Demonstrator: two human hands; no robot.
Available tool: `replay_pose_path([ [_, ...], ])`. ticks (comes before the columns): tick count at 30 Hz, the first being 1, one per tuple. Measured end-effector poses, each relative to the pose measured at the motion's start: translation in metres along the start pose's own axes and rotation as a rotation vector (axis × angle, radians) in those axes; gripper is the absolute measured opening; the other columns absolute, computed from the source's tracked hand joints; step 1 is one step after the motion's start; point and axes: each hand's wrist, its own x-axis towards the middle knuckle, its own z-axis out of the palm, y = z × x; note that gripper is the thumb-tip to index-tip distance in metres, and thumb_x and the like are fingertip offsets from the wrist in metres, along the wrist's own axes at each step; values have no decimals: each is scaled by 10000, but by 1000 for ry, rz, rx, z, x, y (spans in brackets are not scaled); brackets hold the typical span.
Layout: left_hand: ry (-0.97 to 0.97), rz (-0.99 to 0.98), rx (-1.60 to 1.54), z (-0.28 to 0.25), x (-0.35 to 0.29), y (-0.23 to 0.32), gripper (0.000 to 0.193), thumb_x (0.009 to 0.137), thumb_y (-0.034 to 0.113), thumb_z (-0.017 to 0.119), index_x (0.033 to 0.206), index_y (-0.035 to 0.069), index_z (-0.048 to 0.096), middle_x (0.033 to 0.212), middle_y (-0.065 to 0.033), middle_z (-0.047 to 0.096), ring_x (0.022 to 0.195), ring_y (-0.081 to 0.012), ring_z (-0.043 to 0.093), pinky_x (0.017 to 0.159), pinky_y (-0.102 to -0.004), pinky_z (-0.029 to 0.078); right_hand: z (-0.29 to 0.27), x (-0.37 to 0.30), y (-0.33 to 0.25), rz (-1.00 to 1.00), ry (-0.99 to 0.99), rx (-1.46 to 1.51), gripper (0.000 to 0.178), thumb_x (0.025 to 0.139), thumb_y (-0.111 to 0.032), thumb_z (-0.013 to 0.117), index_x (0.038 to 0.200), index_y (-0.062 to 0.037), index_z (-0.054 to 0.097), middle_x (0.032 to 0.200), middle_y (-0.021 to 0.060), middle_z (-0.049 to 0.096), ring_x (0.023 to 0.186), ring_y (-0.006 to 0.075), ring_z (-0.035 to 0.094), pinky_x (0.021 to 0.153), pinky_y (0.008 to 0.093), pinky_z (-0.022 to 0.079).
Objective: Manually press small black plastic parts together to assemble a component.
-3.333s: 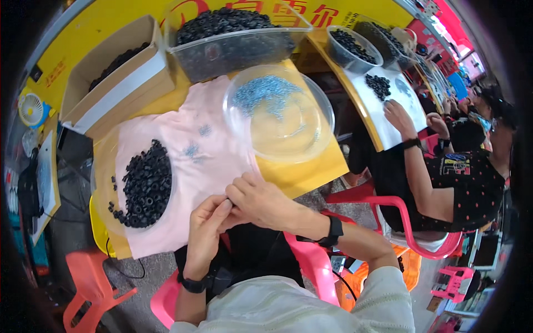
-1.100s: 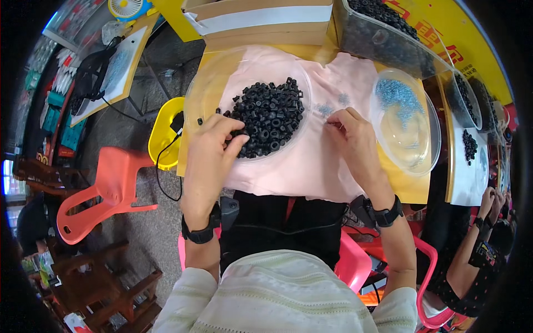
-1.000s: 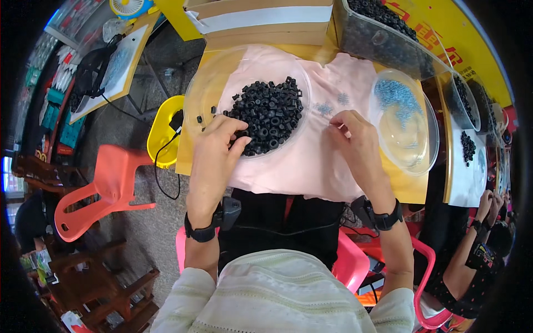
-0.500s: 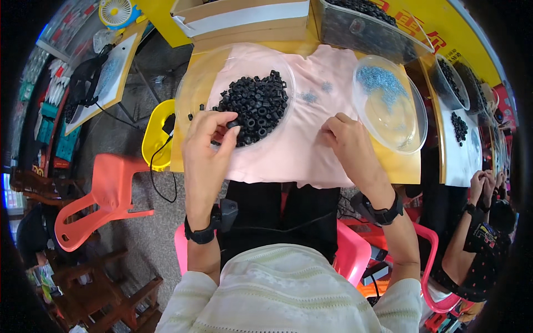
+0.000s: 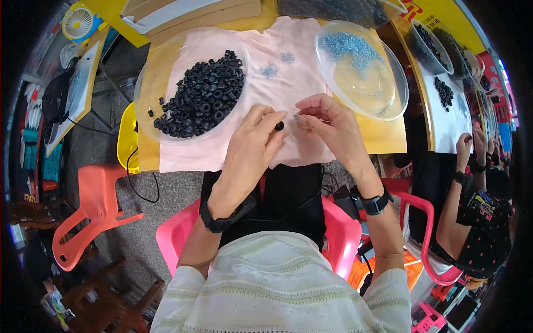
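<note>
Between the thumb and fingers of my left hand (image 5: 252,145) is a small round black part (image 5: 279,126), like those in the clear round tray (image 5: 145,89) at the left, which bears a heap of black ring-shaped parts (image 5: 208,97). Close to its right, my right hand (image 5: 332,129) pinches a tiny shiny piece (image 5: 296,116), too small to name. The hands nearly meet above a pink cloth (image 5: 261,47). At the right, a second clear tray (image 5: 401,102) holds many tiny bluish pieces (image 5: 350,49); two small clusters of them (image 5: 268,70) lie on the cloth.
Along the far side stand a cardboard box (image 5: 194,15) and a clear bin (image 5: 333,11) of black parts. A yellow bin (image 5: 127,136) and an orange-red stool (image 5: 97,202) are at the left. Another person (image 5: 472,233) works at the right-hand table (image 5: 455,125).
My left hand has left the heap and come right with a black part. The right hand has met it over the cloth, now pinching a tiny piece. The whole view has shifted.
</note>
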Motion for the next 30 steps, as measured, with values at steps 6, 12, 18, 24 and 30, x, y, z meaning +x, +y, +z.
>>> replay_pose_path([
  [6, 6, 31, -63, 3, 14, 8, 280, 817, 0, 693, 1095, 25, 670, 966, -89, 654, 735, -146, 629, 623, -250, 494, -2, -1, 0, 26, -55, 124, 206, 895, -44, 626, 1095, 4, 610, 871, 38, 654, 732, 76, 589, 670, 222, 499],
  [12, -7, -58, -123, 7, 19, 7, 186, 816, 5, 704, 1002, 15, 696, 892, -64, 671, 721, -118, 616, 645, -239, 482, -3, -3, 0, -9, -46, 148, 210, 900, -70, 648, 1092, 7, 613, 867, 34, 653, 723, 70, 581, 664, 211, 493],
  [18, -20, -219, -242, 6, 21, 6, 129, 826, 6, 711, 955, -4, 700, 857, -29, 662, 743, -77, 598, 665, -210, 464, -4, -1, 3, 57, -43, 221, 159, 911, -106, 661, 1029, 1, 648, 831, 9, 649, 679, 58, 565, 627, 199, 477],
  [24, 18, -251, -323, 9, 21, 7, 136, 819, 23, 719, 951, -1, 701, 838, -43, 656, 700, -82, 577, 633, -221, 459, -8, -2, 2, 84, -64, 252, 177, 919, -178, 670, 987, -15, 669, 808, -5, 643, 639, 41, 549, 579, 194, 459],
  [30, 70, -89, -237, 11, 28, 12, 175, 816, 12, 711, 991, 18, 700, 887, -59, 670, 676, -101, 579, 613, -233, 469, -7, -3, 0, 151, -56, 298, 217, 923, -234, 670, 949, -20, 658, 782, -9, 622, 613, 42, 544, 534, 201, 454],
])
